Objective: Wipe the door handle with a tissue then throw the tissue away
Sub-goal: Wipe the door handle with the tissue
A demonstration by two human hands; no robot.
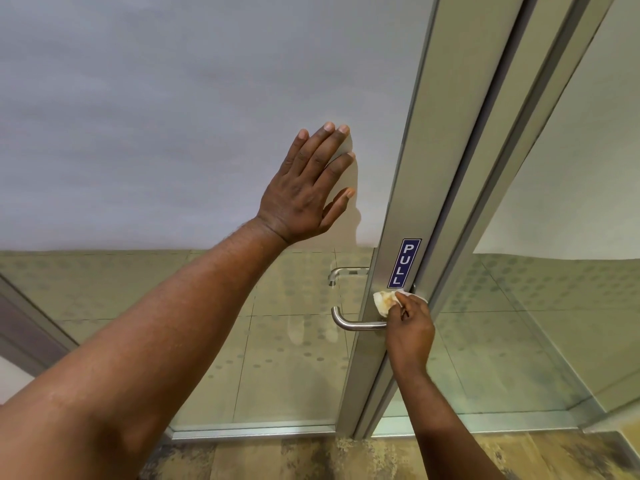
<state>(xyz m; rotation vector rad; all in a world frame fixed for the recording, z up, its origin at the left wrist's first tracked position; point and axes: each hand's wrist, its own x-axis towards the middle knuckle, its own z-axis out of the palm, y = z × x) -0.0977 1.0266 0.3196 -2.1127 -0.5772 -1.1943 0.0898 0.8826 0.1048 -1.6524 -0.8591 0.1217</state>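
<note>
A steel lever door handle (353,322) sticks out to the left from the metal stile of a glass door. My right hand (410,327) holds a crumpled white tissue (384,301) with brownish stains, pressed against the stile at the handle's base, just below a blue PULL sticker (404,263). My left hand (310,187) lies flat with fingers spread on the frosted upper part of the glass, above and left of the handle. A second handle (346,271) shows through the glass on the far side.
The door's metal stile (398,188) meets a second metal frame post (498,161) to the right, with another glass panel beyond it. Tiled floor shows through the clear lower glass. Brown patterned floor (311,459) runs along the bottom.
</note>
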